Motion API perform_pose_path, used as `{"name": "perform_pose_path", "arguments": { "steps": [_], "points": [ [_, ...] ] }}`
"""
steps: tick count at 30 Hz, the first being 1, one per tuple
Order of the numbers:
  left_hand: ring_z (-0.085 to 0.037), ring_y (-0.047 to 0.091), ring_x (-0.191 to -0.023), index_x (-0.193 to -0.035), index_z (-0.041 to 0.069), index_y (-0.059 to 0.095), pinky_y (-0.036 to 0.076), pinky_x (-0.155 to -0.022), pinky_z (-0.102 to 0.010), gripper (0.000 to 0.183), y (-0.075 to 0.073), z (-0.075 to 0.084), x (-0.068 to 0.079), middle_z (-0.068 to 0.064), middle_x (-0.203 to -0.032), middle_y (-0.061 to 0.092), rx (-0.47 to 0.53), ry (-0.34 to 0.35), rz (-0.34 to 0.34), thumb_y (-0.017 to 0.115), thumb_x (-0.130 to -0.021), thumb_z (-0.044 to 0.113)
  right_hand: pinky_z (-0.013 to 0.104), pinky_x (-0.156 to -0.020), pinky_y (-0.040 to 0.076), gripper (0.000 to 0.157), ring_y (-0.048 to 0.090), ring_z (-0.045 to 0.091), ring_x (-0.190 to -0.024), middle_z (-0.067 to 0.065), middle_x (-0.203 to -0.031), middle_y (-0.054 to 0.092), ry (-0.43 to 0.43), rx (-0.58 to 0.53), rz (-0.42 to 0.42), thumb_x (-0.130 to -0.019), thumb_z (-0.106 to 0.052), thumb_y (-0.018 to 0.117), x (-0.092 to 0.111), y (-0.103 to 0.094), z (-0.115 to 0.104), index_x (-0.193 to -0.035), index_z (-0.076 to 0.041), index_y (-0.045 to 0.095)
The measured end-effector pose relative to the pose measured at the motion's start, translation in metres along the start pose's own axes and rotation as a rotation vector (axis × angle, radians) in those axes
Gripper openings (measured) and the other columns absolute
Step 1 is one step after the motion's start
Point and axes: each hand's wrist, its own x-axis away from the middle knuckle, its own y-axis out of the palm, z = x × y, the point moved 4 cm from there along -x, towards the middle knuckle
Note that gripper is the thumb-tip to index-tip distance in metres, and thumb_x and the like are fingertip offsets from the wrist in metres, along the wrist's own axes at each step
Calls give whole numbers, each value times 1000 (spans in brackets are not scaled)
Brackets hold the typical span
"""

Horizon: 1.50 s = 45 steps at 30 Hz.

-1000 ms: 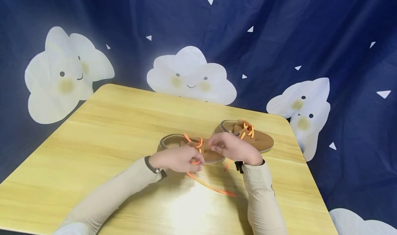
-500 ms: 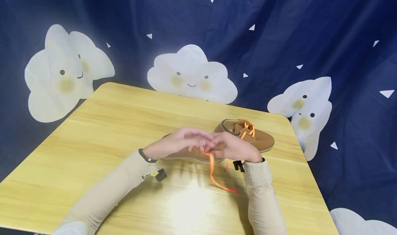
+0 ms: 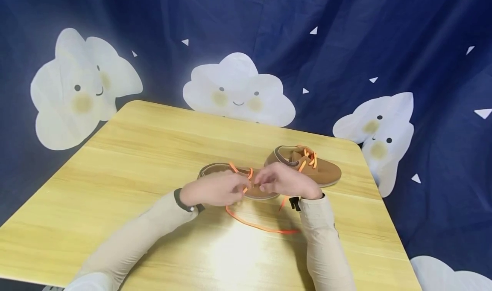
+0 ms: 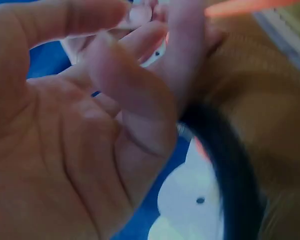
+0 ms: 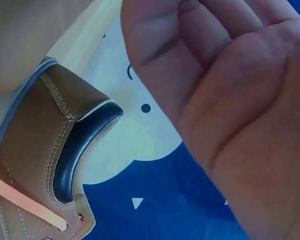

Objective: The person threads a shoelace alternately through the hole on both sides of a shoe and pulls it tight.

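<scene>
A brown lace-up shoe [image 3: 263,193] lies nearest me, its collar and middle partly behind my left hand. My left hand [image 3: 215,188] bends over the lacing, fingers curled round the orange shoelace [image 3: 250,173]; in the left wrist view the shoelace [image 4: 255,6] runs up against a finger. The loose end trails from below this hand across the table. My right hand [image 3: 288,180] is bent over the toe, fingertips close to the left hand's; whether they pinch anything is hidden. The right wrist view shows its palm [image 5: 255,100] beside a shoe's dark padded collar [image 5: 77,155].
A second brown shoe [image 3: 326,171] with orange laces stands just behind, close to my right hand. Both shoes rest on a light wooden table [image 3: 153,141]. A navy curtain [image 3: 330,9] with white clouds hangs beyond the far edge.
My left hand went to the right, covering the lacing near the right hand, then came back left over the shoe. The loose shoelace end shifted with it. The right hand has hardly moved.
</scene>
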Motion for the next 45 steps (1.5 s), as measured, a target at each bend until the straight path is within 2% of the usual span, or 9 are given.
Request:
{"name": "perform_pose_path", "arguments": {
  "steps": [4,8,11,17,23,28,36,39,45],
  "points": [
    [-8,52,-69,-129,12,69,44,-63,-25,34,15,-2,-5,6,-85,63,42,-33,-93,59,-98,22,26,-77,56,17,65,10,-85,5,-102,76,5,28,30,-93,-1,69,1,-1,2,-107,-9,75],
    [-18,68,-86,-123,9,73,52,-77,-27,29,14,-5,-10,-4,-103,75,209,32,-83,59,-102,22,29,-83,56,27,67,15,-93,3,-106,75,-19,37,83,-88,-2,77,2,-2,1,-113,-12,73],
    [-19,72,-88,-125,13,72,56,-79,-27,27,4,-5,-10,-5,-108,75,367,51,-18,60,-104,25,32,-82,55,30,64,16,-93,0,-105,73,-92,48,111,-86,-8,82,0,-1,-3,-114,-16,74],
    [-28,72,-91,-130,16,71,60,-87,-44,29,-18,-3,-7,-4,-120,75,627,67,144,61,-104,27,35,-83,55,9,63,16,-92,2,-100,74,-207,-7,217,-96,-11,72,-3,-7,-11,-101,-12,79],
    [-33,69,-106,-131,7,64,59,-86,-39,30,-23,-11,-12,-11,-122,71,623,-11,399,58,-104,19,29,-90,58,14,71,21,-98,14,-103,77,-239,-182,328,-97,-4,69,5,-15,-19,-106,-4,79],
    [-29,64,-129,-147,10,54,55,-104,-45,44,-10,-5,-16,-12,-141,65,589,16,286,55,-103,16,31,-83,62,15,75,13,-92,12,-100,80,-166,-433,518,-95,-7,73,8,-22,-15,-108,0,78],
    [-15,68,-112,-112,10,72,55,-102,-39,16,-8,10,-13,-8,-118,75,550,131,200,60,-102,12,31,-60,62,32,72,12,-58,-1,-73,77,22,-744,812,-93,-22,78,8,-29,7,-117,-1,73],
    [-13,69,-110,-110,9,71,55,-102,-37,12,-10,16,-10,-9,-113,75,601,164,187,63,-102,12,28,-55,60,44,68,12,-52,-1,-66,71,100,-761,798,-92,-19,79,3,-26,16,-130,-4,64],
    [-20,67,-119,-120,4,70,55,-104,-37,21,-19,25,-1,-15,-120,73,824,203,210,62,-103,14,28,-49,54,72,60,14,-50,4,-79,70,255,-629,599,-90,-8,76,-10,-12,24,-153,-11,42]
  ]
}}
